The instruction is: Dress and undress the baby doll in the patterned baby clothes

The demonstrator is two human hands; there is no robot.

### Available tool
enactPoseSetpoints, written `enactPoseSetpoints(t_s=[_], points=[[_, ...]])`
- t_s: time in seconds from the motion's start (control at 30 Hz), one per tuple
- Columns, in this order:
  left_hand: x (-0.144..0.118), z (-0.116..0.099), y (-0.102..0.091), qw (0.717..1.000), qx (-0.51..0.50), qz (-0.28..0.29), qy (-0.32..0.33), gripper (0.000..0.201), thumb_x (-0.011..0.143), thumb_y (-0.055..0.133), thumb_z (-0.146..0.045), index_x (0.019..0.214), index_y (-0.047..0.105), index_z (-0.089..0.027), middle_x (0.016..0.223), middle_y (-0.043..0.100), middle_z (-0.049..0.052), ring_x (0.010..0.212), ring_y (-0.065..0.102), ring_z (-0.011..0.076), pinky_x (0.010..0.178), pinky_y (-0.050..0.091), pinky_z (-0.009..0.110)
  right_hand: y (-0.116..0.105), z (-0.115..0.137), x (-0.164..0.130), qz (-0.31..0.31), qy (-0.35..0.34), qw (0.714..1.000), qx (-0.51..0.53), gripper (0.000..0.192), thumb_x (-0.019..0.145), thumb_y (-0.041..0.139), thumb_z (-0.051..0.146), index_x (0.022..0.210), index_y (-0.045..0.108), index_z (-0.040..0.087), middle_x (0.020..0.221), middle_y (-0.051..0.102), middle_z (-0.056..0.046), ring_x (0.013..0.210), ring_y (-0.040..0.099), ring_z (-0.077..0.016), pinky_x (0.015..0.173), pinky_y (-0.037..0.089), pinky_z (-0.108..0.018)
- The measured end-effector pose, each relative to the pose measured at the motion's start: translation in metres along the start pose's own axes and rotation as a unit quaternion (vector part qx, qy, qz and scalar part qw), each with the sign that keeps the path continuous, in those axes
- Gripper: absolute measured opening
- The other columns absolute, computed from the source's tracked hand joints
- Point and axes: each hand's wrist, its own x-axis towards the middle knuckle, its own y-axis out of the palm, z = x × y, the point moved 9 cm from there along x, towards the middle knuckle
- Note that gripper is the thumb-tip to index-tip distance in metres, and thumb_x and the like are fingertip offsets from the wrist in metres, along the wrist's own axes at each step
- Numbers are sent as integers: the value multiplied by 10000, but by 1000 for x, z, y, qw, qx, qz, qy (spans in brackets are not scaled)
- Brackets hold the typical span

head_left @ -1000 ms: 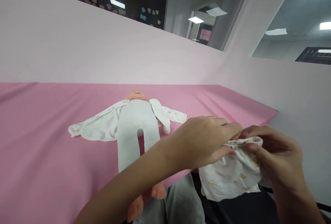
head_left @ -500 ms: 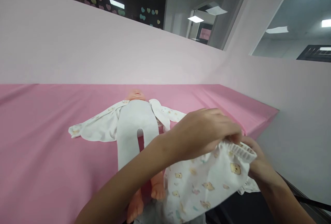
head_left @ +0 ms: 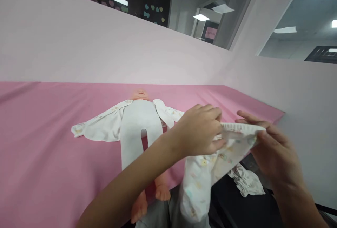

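Observation:
My left hand pinches one side of the elastic waistband of white baby pants printed with small bears. My right hand grips the other side between thumb and fingers, some fingers reaching out past the band. Stretched between both hands, the waistband is wide, and the legs dangle over my lap. Left of the pants, a baby doll lies on its back, bare feet toward me. White plain clothing covers its body and upper legs. A white printed top spreads out at its sides.
A pink padded surface lies under the doll and runs to the white wall. Crumpled white cloth rests on a black surface at lower right. Windows sit above the wall.
The pants have been turned and lifted, and their waistband is now pulled wide between my hands. My right hand has come out from behind the fabric, exposing more of the crumpled cloth.

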Motion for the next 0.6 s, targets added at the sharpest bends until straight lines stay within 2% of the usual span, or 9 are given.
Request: enactPoseSetpoints(t_s=[0.07, 0.17, 0.27, 0.3, 0.37, 0.43, 0.5, 0.57, 0.6], points=[[-4, 12, 8, 998, -4, 64, -30, 335, 794, 510, -377, 549, 564, -154, 721, 546, 55, 695, 473, 169, 623, 350, 306, -12, -1, 3, -32, 19, 999, 3, 143, 770, 595, 318, 685, 634, 209, 1114, 626, -34, 955, 603, -177, 705, 529, -246], [-16, 31, 12, 985, -40, 141, -93, 278, 752, 535, -277, 509, 484, -152, 610, 513, 22, 590, 439, 134, 553, 310, 279, -29, -2, 8, -92, 30, 995, 12, 167, 751, 595, 361, 694, 630, 207, 858, 665, -31, 780, 634, -178, 598, 539, -257], [-20, 36, 6, 967, -183, 140, -110, 144, 746, 571, -275, 669, 521, -163, 678, 564, -9, 618, 482, 118, 566, 343, 256, -38, 1, 9, -138, 12, 990, 28, 177, 727, 621, 359, 666, 606, 194, 729, 624, -17, 750, 636, -168, 616, 541, -244], [-18, 32, 4, 956, -245, 127, -99, 145, 737, 600, -298, 765, 535, -171, 762, 595, -7, 675, 516, 120, 597, 371, 252, -37, 1, 8, -140, 16, 990, 32, 173, 731, 621, 355, 672, 598, 194, 728, 615, -14, 737, 635, -166, 607, 543, -250], [-12, 21, 7, 926, -355, 107, -73, 320, 705, 656, -322, 960, 517, -188, 965, 611, 24, 826, 561, 136, 683, 418, 257, -28, 1, 8, -123, 29, 991, 30, 171, 759, 597, 359, 712, 592, 195, 758, 603, -15, 679, 624, -163, 545, 540, -271], [-5, 4, 23, 893, -432, 118, -51, 462, 699, 673, -332, 1087, 462, -198, 1057, 598, 53, 905, 575, 146, 733, 442, 264, -16, 10, 9, -101, 3, 995, 19, 172, 791, 565, 360, 752, 587, 194, 837, 601, -22, 627, 606, -151, 462, 513, -266], [-1, -14, 48, 866, -471, 166, -35, 515, 724, 651, -355, 1149, 409, -195, 1003, 614, 48, 850, 601, 139, 710, 460, 259, -5, 25, 14, -89, -53, 995, 6, 169, 816, 543, 341, 750, 566, 187, 919, 594, -25, 585, 580, -119, 420, 476, -236], [-1, -28, 71, 863, -458, 210, -20, 536, 754, 613, -398, 1185, 371, -188, 906, 627, 27, 787, 614, 141, 671, 464, 253, 2, 38, 22, -95, -107, 990, 0, 168, 830, 536, 315, 729, 531, 181, 956, 590, -23, 549, 555, -91, 396, 435, -208], [-1, -30, 79, 876, -428, 220, -17, 544, 766, 590, -429, 1198, 361, -190, 881, 629, 23, 783, 617, 153, 659, 463, 258, 4, 41, 28, -100, -124, 987, 0, 178, 835, 533, 312, 720, 516, 177, 955, 590, -24, 532, 544, -82, 392, 421, -202]])
